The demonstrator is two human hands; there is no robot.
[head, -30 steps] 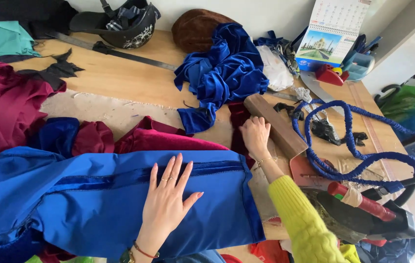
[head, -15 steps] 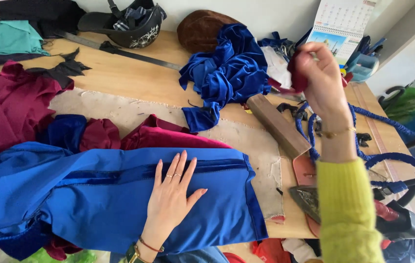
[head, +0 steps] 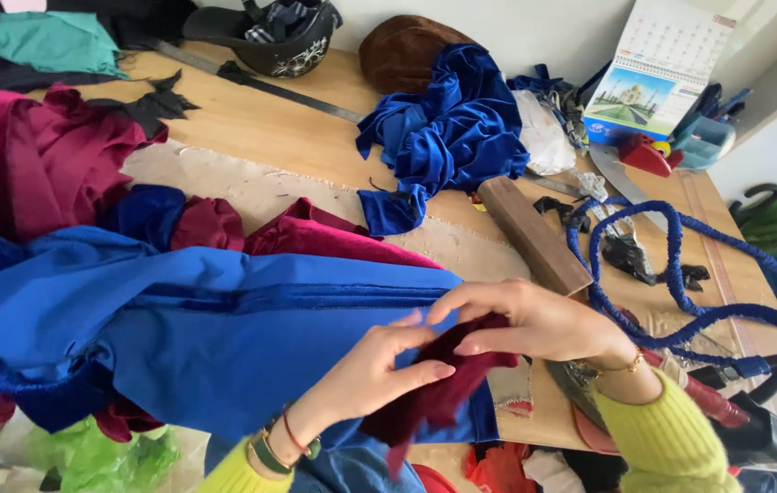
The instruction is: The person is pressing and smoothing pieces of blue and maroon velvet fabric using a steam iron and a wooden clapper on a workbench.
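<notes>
Both hands' grip pinches maroon scrap [head: 443, 383] betw fingers, over blue cloth [head: 224, 338].

Bright, even daylight from the right leaves soft shadows; focus is sharp, with wide-angle bending at the edges.

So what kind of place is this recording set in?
Most likely a small tailoring or sewing workshop: a wooden worktable heaped with blue cloth and maroon velvet, blue cord lying loose, and both hands working a dark red fabric scrap.
</notes>
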